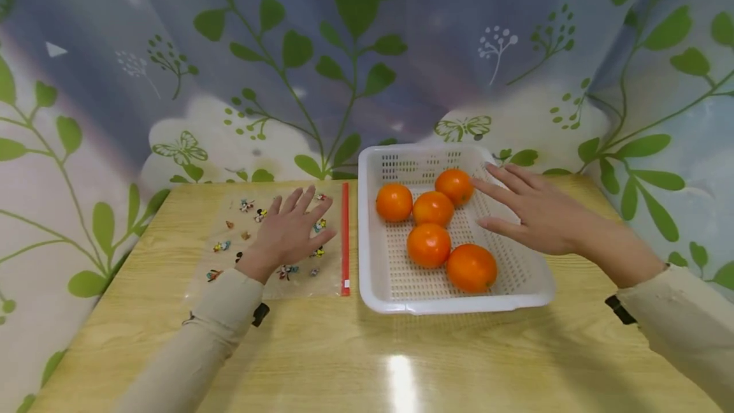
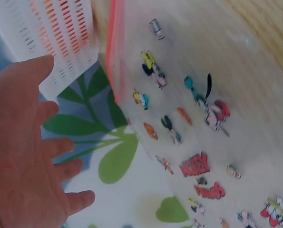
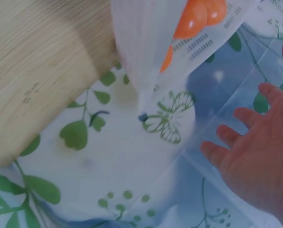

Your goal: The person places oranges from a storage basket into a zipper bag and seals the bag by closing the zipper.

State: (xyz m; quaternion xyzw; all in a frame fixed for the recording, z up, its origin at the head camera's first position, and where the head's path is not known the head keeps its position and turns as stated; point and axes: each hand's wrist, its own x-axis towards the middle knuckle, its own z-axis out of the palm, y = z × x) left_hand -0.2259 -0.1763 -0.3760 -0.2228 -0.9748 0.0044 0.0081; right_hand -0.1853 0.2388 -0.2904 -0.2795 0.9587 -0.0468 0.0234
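My left hand [image 1: 292, 228] hovers with spread fingers over a clear plastic zip bag [image 1: 332, 282] printed with small cartoon figures. A red slider strip [image 1: 345, 241] runs along the bag's right edge. In the left wrist view the palm [image 2: 22, 156] holds nothing, beside the bag [image 2: 203, 42]. My right hand [image 1: 536, 212], fingers extended, is over the right side of a white plastic basket [image 1: 453, 306]. Several round, glossy orange fruits [image 1: 429, 245] lie inside it. The right wrist view shows that hand [image 3: 260, 161] empty, apart from the basket's outer wall [image 3: 139, 42].
Bag and basket sit side by side on a light wood-grain table [image 1: 321, 355]. Behind and around the table hangs a cloth [image 1: 275, 101] with green leaves and butterflies, close to the basket's back rim.
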